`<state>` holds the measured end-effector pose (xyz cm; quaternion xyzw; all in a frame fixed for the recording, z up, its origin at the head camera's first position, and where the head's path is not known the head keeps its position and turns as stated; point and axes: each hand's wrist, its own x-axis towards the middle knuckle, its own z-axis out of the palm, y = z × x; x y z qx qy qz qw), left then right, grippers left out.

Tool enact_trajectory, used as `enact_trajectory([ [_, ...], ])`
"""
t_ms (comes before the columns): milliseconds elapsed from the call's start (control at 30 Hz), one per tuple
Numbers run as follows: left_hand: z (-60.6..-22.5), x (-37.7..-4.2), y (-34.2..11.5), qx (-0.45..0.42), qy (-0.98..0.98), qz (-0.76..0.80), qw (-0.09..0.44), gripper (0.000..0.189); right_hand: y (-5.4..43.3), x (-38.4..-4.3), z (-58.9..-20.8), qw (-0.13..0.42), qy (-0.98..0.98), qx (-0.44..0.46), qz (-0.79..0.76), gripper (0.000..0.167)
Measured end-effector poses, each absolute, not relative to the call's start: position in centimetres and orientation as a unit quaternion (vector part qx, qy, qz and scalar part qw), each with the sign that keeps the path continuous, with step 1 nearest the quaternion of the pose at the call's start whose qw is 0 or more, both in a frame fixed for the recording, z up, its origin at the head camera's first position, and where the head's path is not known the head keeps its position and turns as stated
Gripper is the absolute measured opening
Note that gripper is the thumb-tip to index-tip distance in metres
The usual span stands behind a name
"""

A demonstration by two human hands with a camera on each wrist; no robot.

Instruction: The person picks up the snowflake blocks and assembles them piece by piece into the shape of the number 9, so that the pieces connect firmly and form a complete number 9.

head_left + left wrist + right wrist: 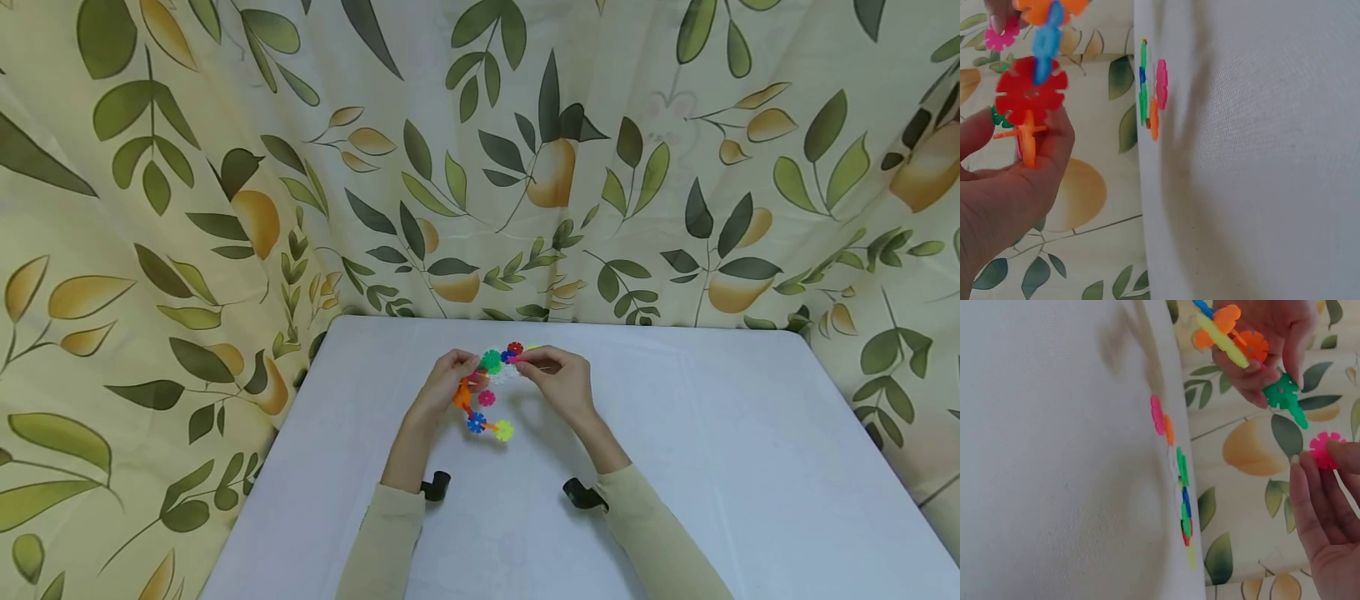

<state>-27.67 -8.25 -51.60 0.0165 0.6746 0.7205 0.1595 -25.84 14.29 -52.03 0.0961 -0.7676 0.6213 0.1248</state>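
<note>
My left hand [441, 387] grips a chain of linked plastic snowflake discs [1030, 94] above the table. Orange, red, blue, yellow and green discs show in it, and its lower end with a yellow disc [504, 431] hangs toward me. At the chain's other end, two joined green discs [1282, 392] stick out past the left fingers. Thumb and fingertips of my right hand [562, 383] pinch a single pink snowflake disc [1322, 450]. In the right wrist view a small gap separates this disc from the green end.
On the white table [712, 442], several loose discs lie near the far edge, among them a pink one [1157, 415], a blue one [1186, 503] and white ones. A leaf-patterned curtain [630, 250] hangs behind the table. Each wrist wears a small black camera [437, 486].
</note>
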Motion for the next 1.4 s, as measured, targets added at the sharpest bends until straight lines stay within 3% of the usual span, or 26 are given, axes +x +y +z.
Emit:
enact_trajectory([
  [233, -51.47, -27.55, -8.19, 0.062, 0.677, 0.706, 0.196, 0.039, 13.99, -25.70, -52.03, 0.125, -0.762, 0.111, 0.626, 0.013],
  [467, -51.72, -27.55, -8.12, 0.096, 0.677, 0.699, 0.209, 0.037, 13.75, -25.60, -52.21, 0.123, -0.760, 0.113, 0.628, 0.012],
  [1400, -51.60, -27.34, -7.61, 0.150, 0.711, 0.659, 0.195, 0.043, 13.72, -25.37, -52.17, 0.145, -0.762, 0.115, 0.620, 0.012],
])
